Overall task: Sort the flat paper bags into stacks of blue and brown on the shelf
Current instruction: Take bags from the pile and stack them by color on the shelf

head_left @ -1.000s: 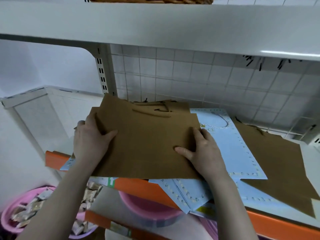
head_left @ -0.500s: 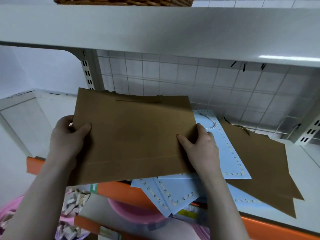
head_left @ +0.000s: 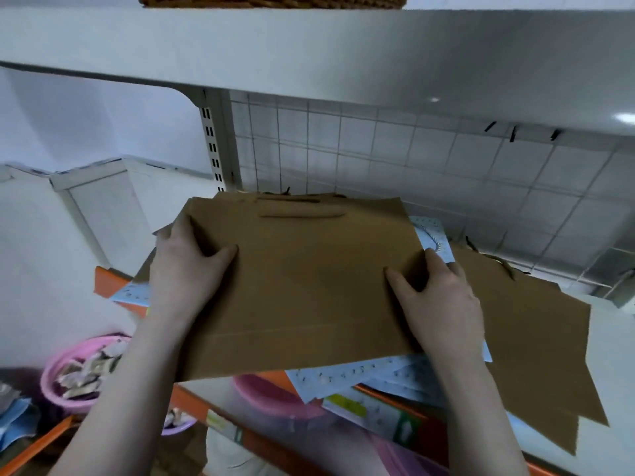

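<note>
At the centre of the frame, the left hand (head_left: 187, 266) and right hand (head_left: 438, 300) are gripping a flat brown paper bag (head_left: 302, 286) by its side edges, thumbs on top, over blue paper bags (head_left: 360, 376); another brown bag (head_left: 536, 348) is lying at lower right on the shelf (head_left: 615, 355).

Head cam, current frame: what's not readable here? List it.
All in the head view:
- Blue bags: count unknown, mostly covered by the held brown bag.
- Fingers of left hand and right hand: under the bag's side edges, only thumbs show.
- Second brown bag: whether one or several layers, unclear.
- Pink basin contents: too blurred.
</note>
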A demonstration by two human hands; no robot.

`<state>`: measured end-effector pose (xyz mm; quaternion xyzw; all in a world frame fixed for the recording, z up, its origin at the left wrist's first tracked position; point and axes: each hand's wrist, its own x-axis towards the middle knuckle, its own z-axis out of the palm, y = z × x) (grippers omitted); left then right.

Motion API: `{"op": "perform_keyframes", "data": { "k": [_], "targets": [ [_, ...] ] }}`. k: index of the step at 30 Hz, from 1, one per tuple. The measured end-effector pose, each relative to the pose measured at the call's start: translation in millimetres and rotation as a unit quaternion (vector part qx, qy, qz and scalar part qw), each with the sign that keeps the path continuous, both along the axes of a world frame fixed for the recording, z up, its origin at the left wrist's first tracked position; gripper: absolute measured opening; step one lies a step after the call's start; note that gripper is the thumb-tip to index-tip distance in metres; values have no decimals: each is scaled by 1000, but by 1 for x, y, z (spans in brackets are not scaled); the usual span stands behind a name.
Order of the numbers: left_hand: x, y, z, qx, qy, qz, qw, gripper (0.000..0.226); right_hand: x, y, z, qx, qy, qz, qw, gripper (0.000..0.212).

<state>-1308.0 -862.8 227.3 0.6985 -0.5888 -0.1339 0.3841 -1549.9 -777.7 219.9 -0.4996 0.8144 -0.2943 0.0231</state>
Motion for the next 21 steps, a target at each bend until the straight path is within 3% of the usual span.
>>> {"op": "perform_keyframes", "data": {
  "k": [11,16,21],
  "targets": [
    [10,93,-11,0,-34,-53,998,77,23,104,2,26,47,-56,997,57],
    [4,148,-24,22,-28,-96,995,63,26,171,-5,49,54,-84,994,57],
    [-37,187,-17,22,-21,-173,985,72,0,240,1,46,44,-152,986,45]
  ]
}}
